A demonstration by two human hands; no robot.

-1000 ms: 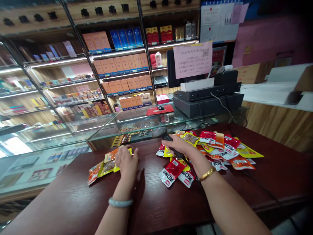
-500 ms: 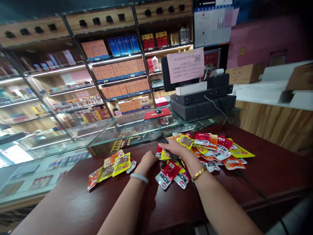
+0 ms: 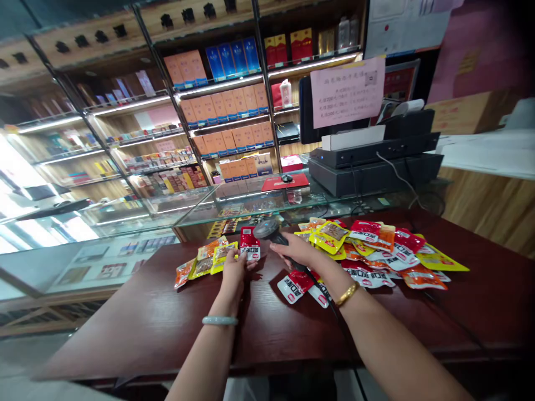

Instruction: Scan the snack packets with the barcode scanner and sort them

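Observation:
My left hand (image 3: 236, 269) pinches the lower edge of a red and white snack packet (image 3: 249, 243), held up with its face toward me. In my right hand (image 3: 297, 252) is a black corded barcode scanner (image 3: 270, 229), its head just right of that packet. To the left lies a small group of yellow and orange snack packets (image 3: 203, 262), close beside my left fingers. Under and right of the scanner spreads a larger pile of red, yellow and orange packets (image 3: 368, 250). A few red and white packets (image 3: 291, 291) lie nearer to me, partly hidden by my right hand.
A glass display case (image 3: 234, 207) borders the far edge of the dark red counter (image 3: 146, 328). Behind the pile stand a cash register (image 3: 376, 172) and a monitor bearing a pink notice (image 3: 348, 92). The scanner's cord (image 3: 340, 328) runs down toward me.
My left hand has moved left from beside the pile and now holds up a red and white packet. The scanner stays in my right hand, its head now in plain sight. The view has shifted.

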